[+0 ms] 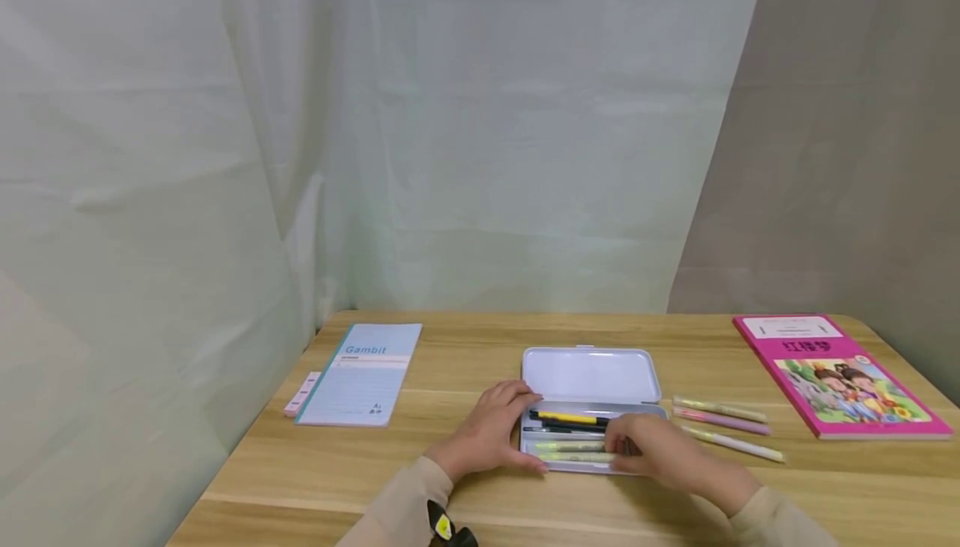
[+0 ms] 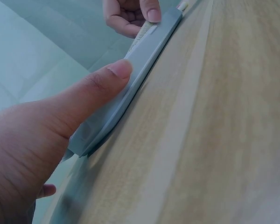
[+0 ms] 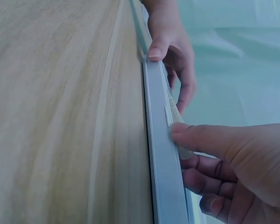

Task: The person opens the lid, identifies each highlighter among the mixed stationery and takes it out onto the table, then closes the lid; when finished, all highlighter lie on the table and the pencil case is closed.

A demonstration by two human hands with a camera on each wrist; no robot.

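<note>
A white pencil case (image 1: 591, 373) lies with its lid raised at the back. My left hand (image 1: 491, 430) holds the case's left end, fingers by the hinge side and thumb (image 2: 100, 88) on the front wall. Inside are a yellow-and-black pen (image 1: 570, 418), dark pens behind a divider and pale yellow-green markers at the front. My right hand (image 1: 660, 451) is over the right part of the case. Its thumb and curled fingers (image 3: 210, 175) pinch the end of a pale yellow-green marker (image 3: 174, 111) just inside the front wall; the palm side hides the case's right end.
Right of the case lie a pink marker (image 1: 723, 422) and two yellowish ones (image 1: 735, 444). A pink picture book (image 1: 840, 380) is at the far right. A light blue notebook (image 1: 363, 376) covers part of a pinkish item (image 1: 300, 394) at the left. Curtains (image 1: 525, 130) hang behind the table.
</note>
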